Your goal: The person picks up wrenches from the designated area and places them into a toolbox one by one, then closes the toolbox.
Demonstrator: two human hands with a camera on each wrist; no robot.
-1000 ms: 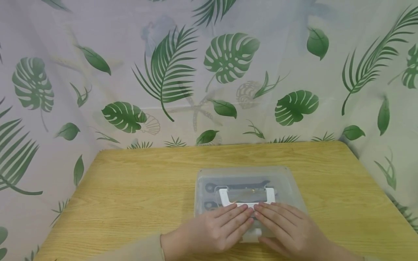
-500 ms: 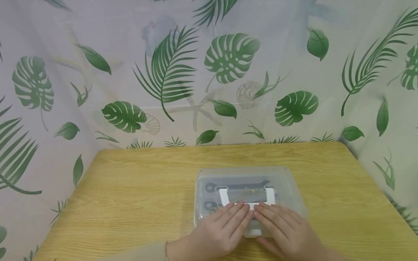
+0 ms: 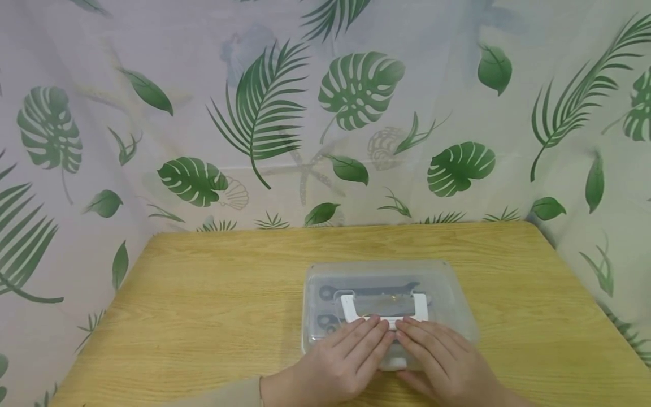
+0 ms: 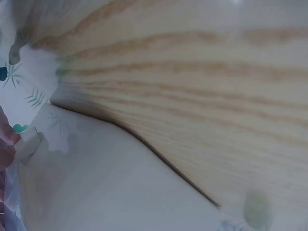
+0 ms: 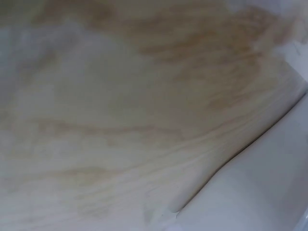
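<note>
Now both flat hands, left hand (image 3: 338, 362) and right hand (image 3: 445, 362), press the clear toolbox (image 3: 447, 294) near its white handle (image 3: 384, 310); even downward pressure should seat the lid squarely.

Both hands hide the clear box's (image 3: 447, 282) near edge; the dark tools (image 3: 368, 291) inside look blurred.

I saw the clear plastic box (image 3: 386, 282) lying flat and closed on the wooden surface, near its front edge. Its white handle (image 3: 382, 308) lay folded flat on the translucent lid. Dark wrenches (image 3: 368, 291) lay lengthwise inside, visible through the lid.
</note>
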